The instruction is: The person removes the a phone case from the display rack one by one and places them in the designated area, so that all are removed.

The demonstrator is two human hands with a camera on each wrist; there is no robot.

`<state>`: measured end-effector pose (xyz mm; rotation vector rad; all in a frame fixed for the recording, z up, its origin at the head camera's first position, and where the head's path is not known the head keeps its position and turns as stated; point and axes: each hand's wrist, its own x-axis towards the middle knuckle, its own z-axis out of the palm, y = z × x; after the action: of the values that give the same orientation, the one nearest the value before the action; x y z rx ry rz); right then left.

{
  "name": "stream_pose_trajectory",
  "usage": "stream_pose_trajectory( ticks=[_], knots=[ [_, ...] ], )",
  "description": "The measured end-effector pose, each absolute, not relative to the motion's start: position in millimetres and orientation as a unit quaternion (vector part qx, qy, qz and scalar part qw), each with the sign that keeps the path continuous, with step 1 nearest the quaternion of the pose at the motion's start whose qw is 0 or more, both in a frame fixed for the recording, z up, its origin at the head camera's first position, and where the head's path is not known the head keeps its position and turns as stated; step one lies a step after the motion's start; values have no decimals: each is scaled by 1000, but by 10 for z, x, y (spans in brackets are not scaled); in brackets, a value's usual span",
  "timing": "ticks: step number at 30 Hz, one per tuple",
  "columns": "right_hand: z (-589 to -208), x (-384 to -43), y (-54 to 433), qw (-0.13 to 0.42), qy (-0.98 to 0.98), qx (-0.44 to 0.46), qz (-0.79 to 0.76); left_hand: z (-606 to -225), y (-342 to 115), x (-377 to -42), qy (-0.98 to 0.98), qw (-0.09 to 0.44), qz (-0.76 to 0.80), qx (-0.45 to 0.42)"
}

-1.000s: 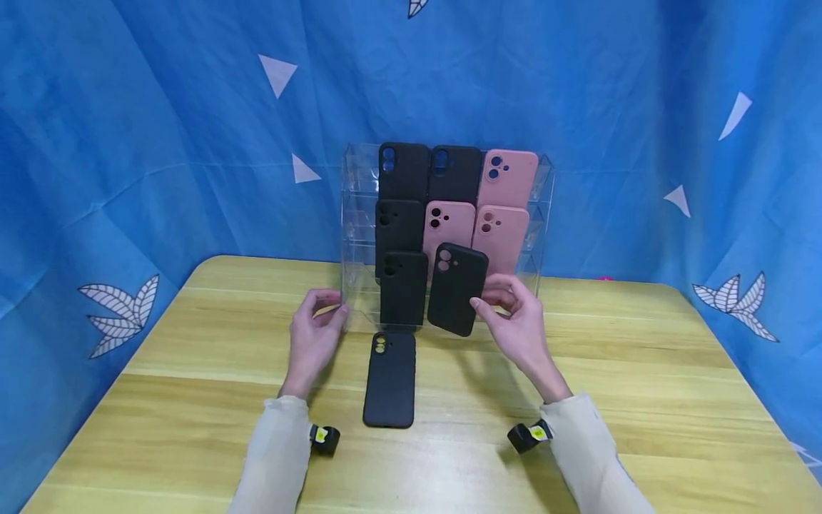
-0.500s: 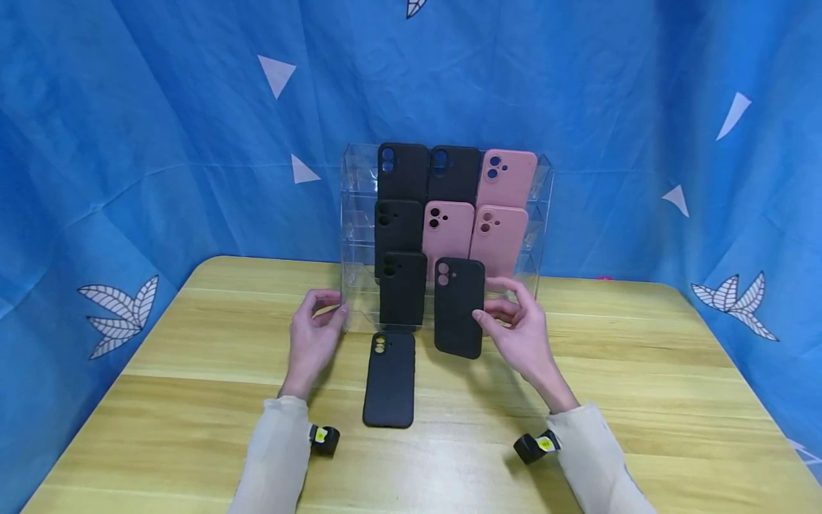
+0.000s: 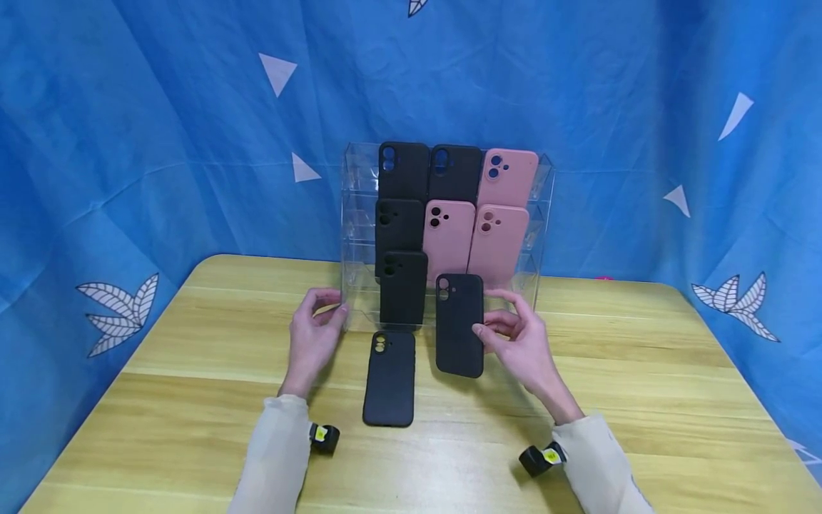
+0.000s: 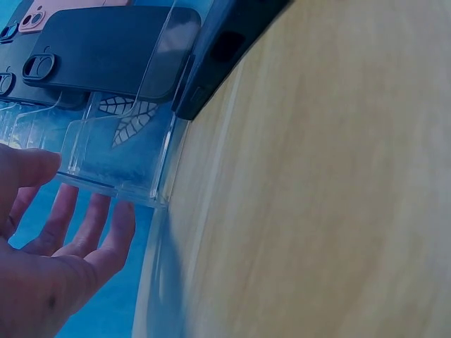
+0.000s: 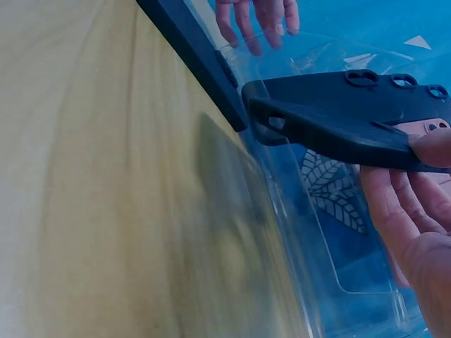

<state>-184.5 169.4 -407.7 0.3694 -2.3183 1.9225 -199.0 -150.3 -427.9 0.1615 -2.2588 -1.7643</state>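
Note:
My right hand [image 3: 523, 346] pinches the right edge of a black phone case [image 3: 459, 326], thumb in front and fingers behind. This case stands nearly upright before the lower right of a clear tiered display rack [image 3: 359, 250]. In the right wrist view, the held case [image 5: 331, 134] is seen from its edge, above the table. My left hand [image 3: 315, 332] grips the rack's left side low down; the left wrist view shows thumb and fingers [image 4: 91, 229] on either side of the clear panel. Another black phone case [image 3: 389, 382] lies in front of the rack, its camera holes away from me.
On the rack, the top tier has two black cases [image 3: 403, 171] and a pink case [image 3: 509, 177]. Below are a black case [image 3: 399, 227] and two pink ones [image 3: 449, 235]. The bottom tier has a black case [image 3: 403, 293] at left. A blue curtain [image 3: 193, 107] hangs behind the wooden table [image 3: 193, 343].
My right hand has drawn the black phone case down and toward me, away from the pink cases, and its tilt has lessened. The left hand has stayed at the rack's side.

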Motion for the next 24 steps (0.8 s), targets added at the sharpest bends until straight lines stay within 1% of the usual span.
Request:
stream_pose_trajectory(
  ticks=[11,17,24],
  knots=[
    [-4151,-1723,1687,0,-771,124,625,-4269,-1509,-1989,-781,136,-607,57],
    [-4191,-1668,1684,-10,-767,125,630,-4265,-1509,-1984,-782,132,-606,58],
    [-4244,-1600,1670,-36,-762,106,638,-4262,-1508,-1980,-781,128,-608,63]
  ],
)
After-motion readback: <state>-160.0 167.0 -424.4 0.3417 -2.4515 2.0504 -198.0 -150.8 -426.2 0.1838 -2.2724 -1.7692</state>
